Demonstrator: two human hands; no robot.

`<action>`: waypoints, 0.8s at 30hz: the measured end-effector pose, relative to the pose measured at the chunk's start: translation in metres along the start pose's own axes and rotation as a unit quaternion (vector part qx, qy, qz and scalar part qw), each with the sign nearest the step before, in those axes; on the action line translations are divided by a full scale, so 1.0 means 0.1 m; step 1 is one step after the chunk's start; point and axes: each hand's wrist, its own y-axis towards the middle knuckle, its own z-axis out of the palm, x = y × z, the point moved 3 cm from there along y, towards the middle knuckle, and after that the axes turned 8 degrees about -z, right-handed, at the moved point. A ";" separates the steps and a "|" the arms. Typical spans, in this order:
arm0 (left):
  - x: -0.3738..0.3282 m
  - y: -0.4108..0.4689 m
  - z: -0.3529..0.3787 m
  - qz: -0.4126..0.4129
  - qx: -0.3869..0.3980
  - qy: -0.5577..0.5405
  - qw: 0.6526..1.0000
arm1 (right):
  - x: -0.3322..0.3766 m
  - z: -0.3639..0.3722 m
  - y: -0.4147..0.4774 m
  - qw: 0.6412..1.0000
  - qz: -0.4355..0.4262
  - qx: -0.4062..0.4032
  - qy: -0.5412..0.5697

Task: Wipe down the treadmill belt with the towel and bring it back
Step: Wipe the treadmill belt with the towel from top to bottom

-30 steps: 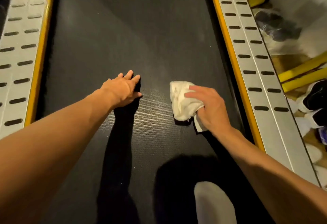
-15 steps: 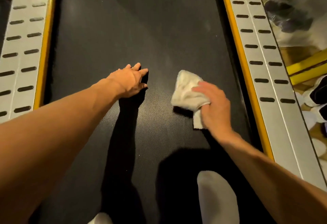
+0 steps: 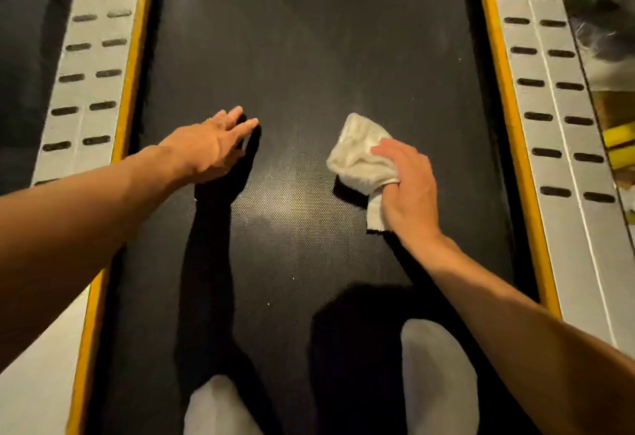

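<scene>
Towel (image 3: 357, 156) bunched under right hand (image 3: 409, 187), gripped | left hand (image 3: 209, 149) flat on belt (image 3: 309, 56), fingers straight, apart

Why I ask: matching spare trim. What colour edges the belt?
Yellow strip beside the black belt; head view shows it.

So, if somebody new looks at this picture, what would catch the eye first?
The white towel stands out first, crumpled on the dark treadmill belt right of centre, gripped by the right hand. The left hand rests with straight fingers on the belt, left of centre. Grey slotted side rails with yellow edges frame the belt on both sides.
</scene>
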 end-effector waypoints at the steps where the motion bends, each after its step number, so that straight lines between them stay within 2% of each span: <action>1: 0.11 -0.05 0.02 -0.016 0.004 0.000 1.000 | -0.08 -0.03 0.10 0.999 0.015 -0.009 -0.030; 3: 0.28 -0.13 0.09 -0.043 0.017 -0.009 0.999 | -0.16 0.00 0.14 0.996 0.029 0.010 -0.087; 5: 0.42 -0.21 0.17 -0.061 0.031 -0.026 0.997 | -0.02 0.16 -0.04 0.991 -0.032 0.066 -0.109; 7: 0.53 -0.27 0.23 -0.075 0.031 -0.043 0.996 | 0.25 0.37 -0.32 0.982 -0.106 0.145 -0.066; 8: 0.59 -0.31 0.24 -0.080 0.027 -0.047 0.995 | 0.37 0.44 -0.39 0.977 -0.108 0.181 -0.034; 10: 0.72 -0.39 0.27 -0.094 0.021 -0.037 0.995 | 0.56 0.51 -0.24 0.980 -0.041 0.194 0.027; 11: 0.78 -0.43 0.28 -0.102 0.022 -0.031 0.994 | 0.59 0.55 -0.07 0.984 -0.005 0.173 0.034; 13: 0.88 -0.51 0.31 -0.116 0.021 -0.010 0.993 | 0.56 0.63 0.28 0.992 0.035 0.122 0.009; 15: 0.97 -0.58 0.32 -0.116 0.008 0.055 0.992 | 0.50 0.75 0.48 0.991 0.053 0.121 -0.018; 17: 1.07 -0.62 0.35 -0.111 -0.001 0.112 0.987 | 0.56 0.91 0.41 0.985 0.013 0.168 -0.047; 19: 1.15 -0.65 0.40 -0.129 0.005 0.113 0.985 | 0.72 1.04 0.10 0.969 -0.054 0.237 -0.042; 22: 1.17 -0.70 0.52 -0.167 0.016 0.039 0.985 | 1.06 1.06 -0.28 0.932 -0.139 0.333 0.001; 24: 1.18 -0.76 0.58 -0.179 0.000 -0.025 0.984 | 1.17 1.09 -0.15 0.933 -0.159 0.323 0.007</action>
